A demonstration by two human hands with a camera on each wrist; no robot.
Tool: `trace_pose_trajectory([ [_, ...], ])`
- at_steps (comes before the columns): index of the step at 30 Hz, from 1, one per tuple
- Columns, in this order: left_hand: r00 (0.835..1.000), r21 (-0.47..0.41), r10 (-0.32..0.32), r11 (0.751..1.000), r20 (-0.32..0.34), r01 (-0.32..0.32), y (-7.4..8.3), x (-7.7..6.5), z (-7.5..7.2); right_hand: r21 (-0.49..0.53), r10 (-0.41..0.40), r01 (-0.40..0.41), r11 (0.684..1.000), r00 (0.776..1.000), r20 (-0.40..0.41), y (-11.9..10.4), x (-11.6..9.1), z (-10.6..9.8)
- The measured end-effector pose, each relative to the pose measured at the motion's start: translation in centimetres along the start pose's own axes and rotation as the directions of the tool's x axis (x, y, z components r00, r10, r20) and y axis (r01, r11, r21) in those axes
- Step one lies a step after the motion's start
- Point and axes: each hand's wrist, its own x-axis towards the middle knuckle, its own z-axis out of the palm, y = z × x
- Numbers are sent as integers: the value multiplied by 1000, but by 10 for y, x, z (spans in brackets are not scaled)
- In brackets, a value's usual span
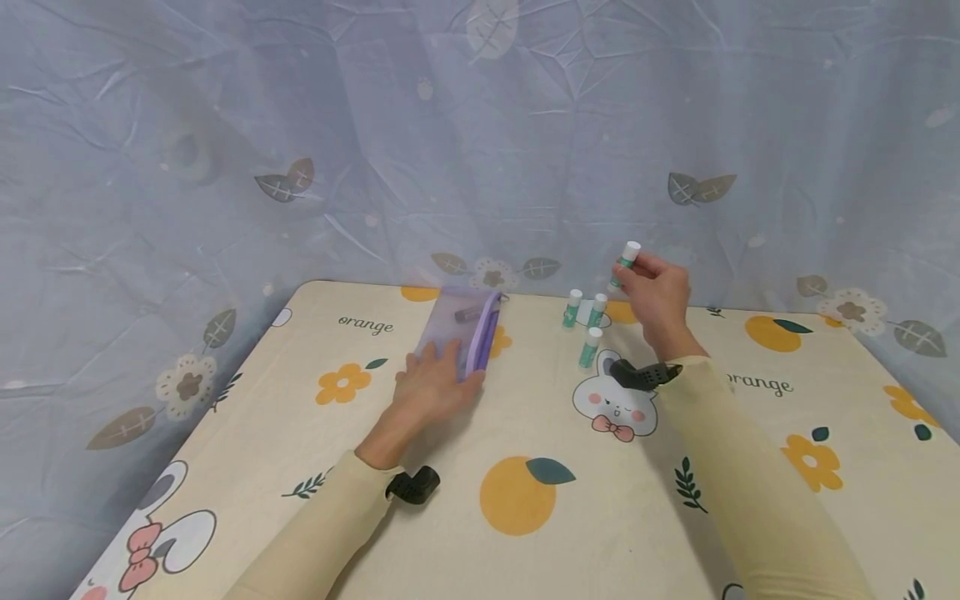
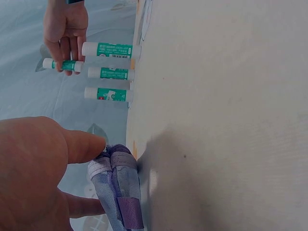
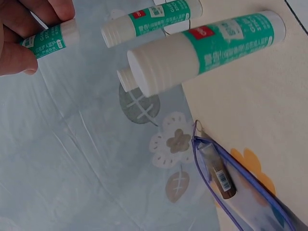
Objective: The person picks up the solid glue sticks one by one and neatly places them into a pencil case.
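My left hand (image 1: 433,385) rests with spread fingers on the near end of a purple mesh zip pouch (image 1: 448,318), its thumb at the edge in the left wrist view. The pouch's mouth gapes along its right side. Inside lies a small tube with a brown end and barcode label (image 3: 222,179). At the back right, my right hand (image 1: 660,300) pinches a green-and-white glue stick (image 1: 629,252) above the table. Three similar glue sticks stand upright to its left: one at the left (image 1: 572,309), one beside it (image 1: 597,312), and one nearer me (image 1: 590,348).
A cream cloth (image 1: 517,417) printed with oranges, flowers and rabbits covers the table. Behind its back edge hangs a blue-grey patterned curtain (image 1: 480,150). Each wrist wears a black strap, the right one (image 1: 637,375) close to the printed rabbit.
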Motion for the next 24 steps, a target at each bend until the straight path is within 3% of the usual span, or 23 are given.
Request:
trace_pose_trajectory([
  [24,1000,-8,1,1000,0,-1,1,-1,-2,26,-29,26,999,996,84,-22,-9,24],
])
